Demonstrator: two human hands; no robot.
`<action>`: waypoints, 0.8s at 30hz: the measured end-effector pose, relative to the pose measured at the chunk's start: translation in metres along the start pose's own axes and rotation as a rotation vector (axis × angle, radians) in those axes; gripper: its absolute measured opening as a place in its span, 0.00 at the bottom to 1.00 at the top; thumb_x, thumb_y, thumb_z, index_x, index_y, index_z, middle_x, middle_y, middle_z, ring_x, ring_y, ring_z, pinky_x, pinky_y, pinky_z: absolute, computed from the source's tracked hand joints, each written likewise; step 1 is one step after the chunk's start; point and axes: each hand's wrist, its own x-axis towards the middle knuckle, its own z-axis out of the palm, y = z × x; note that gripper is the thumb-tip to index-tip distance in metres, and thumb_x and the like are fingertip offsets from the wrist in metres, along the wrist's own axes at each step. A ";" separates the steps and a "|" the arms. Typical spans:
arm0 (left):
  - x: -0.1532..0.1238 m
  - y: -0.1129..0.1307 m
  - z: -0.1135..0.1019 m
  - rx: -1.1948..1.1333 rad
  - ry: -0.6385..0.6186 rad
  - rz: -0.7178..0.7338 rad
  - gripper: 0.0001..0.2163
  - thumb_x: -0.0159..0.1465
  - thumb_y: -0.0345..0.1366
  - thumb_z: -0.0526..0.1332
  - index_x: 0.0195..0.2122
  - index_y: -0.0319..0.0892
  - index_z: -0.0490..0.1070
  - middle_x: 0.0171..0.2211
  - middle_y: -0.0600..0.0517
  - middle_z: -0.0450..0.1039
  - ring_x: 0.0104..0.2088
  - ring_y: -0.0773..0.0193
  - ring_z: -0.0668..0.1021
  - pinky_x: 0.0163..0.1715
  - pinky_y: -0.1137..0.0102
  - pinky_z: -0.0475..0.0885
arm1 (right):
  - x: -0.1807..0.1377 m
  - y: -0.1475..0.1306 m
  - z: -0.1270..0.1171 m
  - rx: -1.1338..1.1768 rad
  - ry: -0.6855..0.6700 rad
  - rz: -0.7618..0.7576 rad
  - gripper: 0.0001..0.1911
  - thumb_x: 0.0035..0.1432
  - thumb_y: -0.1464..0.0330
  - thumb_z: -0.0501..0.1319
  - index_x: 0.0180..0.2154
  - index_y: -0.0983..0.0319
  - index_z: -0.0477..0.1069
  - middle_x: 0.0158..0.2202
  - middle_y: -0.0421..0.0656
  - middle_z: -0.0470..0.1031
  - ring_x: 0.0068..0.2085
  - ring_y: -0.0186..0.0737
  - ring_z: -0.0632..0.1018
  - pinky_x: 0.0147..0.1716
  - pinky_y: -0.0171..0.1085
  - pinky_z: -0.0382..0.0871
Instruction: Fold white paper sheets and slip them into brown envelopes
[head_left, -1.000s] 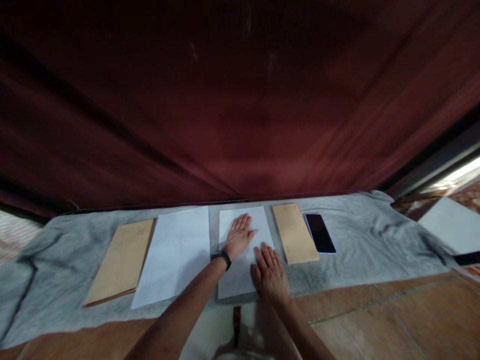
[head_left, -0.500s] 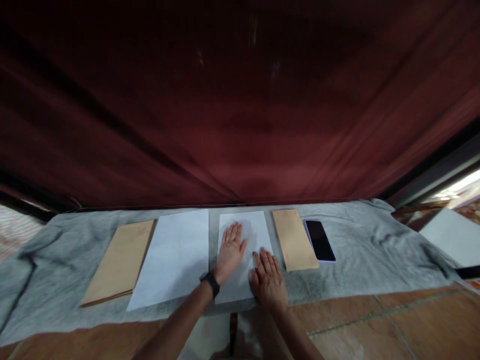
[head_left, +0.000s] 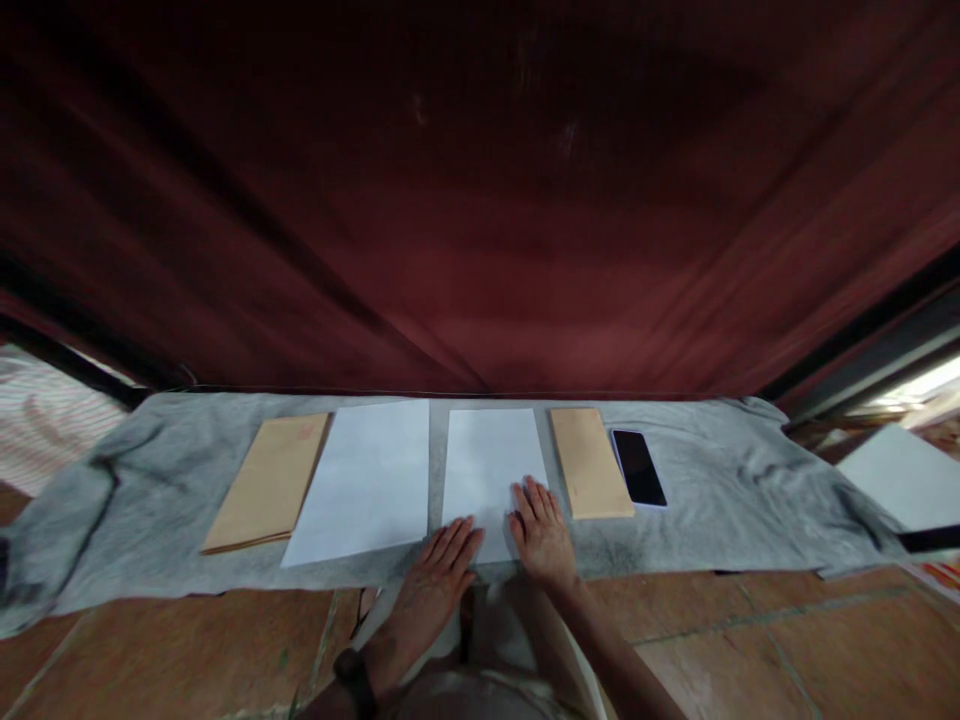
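Note:
A white sheet of paper [head_left: 491, 450], the narrower of two, lies flat in front of me. My left hand [head_left: 442, 565] rests at its near left corner, fingers stretched out and holding nothing; a dark watch [head_left: 355, 682] is on that wrist. On the sheet's right edge lies my right hand [head_left: 541, 530], palm down with fingers extended. To the left is a larger white paper [head_left: 367, 480], and beyond it a stack of brown envelopes [head_left: 266, 480]. Right of the narrow sheet sits a smaller brown envelope [head_left: 591, 463], or a stack of them.
A phone [head_left: 638, 468] with a dark screen lies beside the small envelope. Grey cloth [head_left: 750, 490] covers the low surface, and a dark red curtain [head_left: 480, 250] hangs behind it. Brown floor tiles [head_left: 712, 640] show below. A white panel [head_left: 904, 475] stands at the far right.
My left hand has slid from the middle of the narrow sheet down toward me to its near left corner. My right hand stays at the right edge. The view has shifted slightly.

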 end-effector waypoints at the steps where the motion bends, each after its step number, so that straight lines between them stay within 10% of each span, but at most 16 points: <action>1: 0.001 -0.001 -0.003 -0.015 -0.011 -0.004 0.23 0.70 0.34 0.54 0.67 0.46 0.61 0.67 0.48 0.63 0.66 0.56 0.68 0.63 0.58 0.65 | -0.002 0.002 -0.003 0.012 -0.012 -0.013 0.26 0.71 0.65 0.52 0.67 0.64 0.60 0.69 0.52 0.60 0.69 0.51 0.62 0.65 0.52 0.59; 11: 0.018 0.002 -0.020 -0.144 -0.134 -0.109 0.21 0.69 0.33 0.56 0.62 0.48 0.67 0.65 0.48 0.67 0.63 0.52 0.70 0.62 0.52 0.65 | -0.033 0.020 -0.040 0.053 -0.206 -0.276 0.31 0.66 0.63 0.59 0.68 0.60 0.59 0.70 0.52 0.59 0.68 0.51 0.63 0.67 0.55 0.56; 24: 0.018 -0.008 -0.046 -0.305 -0.182 -0.025 0.12 0.68 0.25 0.55 0.44 0.44 0.75 0.44 0.49 0.79 0.46 0.58 0.79 0.52 0.61 0.72 | -0.038 0.031 -0.049 0.375 -0.172 -0.138 0.22 0.63 0.76 0.55 0.55 0.57 0.75 0.59 0.46 0.75 0.61 0.44 0.73 0.64 0.51 0.64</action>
